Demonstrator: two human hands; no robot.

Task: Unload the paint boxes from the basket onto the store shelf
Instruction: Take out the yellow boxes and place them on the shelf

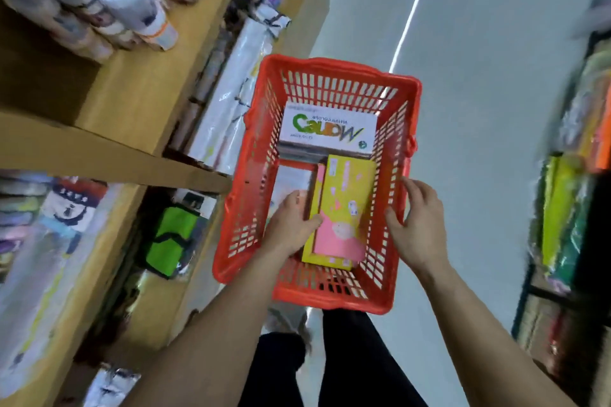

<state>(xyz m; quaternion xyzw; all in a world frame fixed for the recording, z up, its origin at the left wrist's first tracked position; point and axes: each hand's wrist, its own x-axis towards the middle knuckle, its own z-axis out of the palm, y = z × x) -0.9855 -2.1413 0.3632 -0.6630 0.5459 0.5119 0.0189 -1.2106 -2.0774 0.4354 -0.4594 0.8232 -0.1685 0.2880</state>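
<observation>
A red plastic basket [251,155] stands on the floor in the aisle. Inside lies a yellow and pink paint box [344,205] on its near half, and a white water-colour box [327,130] on a stack at the far end. My left hand [291,225] is inside the basket, thumb and fingers closed on the left edge of the yellow and pink box. My right hand [420,225] rests over the basket's right wall, fingers spread, close to the box's right side but holding nothing.
Wooden store shelves [132,99] run along the left, with white-capped tubes [119,0] on top, wrapped rolls [231,76] and a green bag [168,238] lower down. Another rack with coloured paper [568,215] lines the right. Grey floor [479,92] lies beyond the basket.
</observation>
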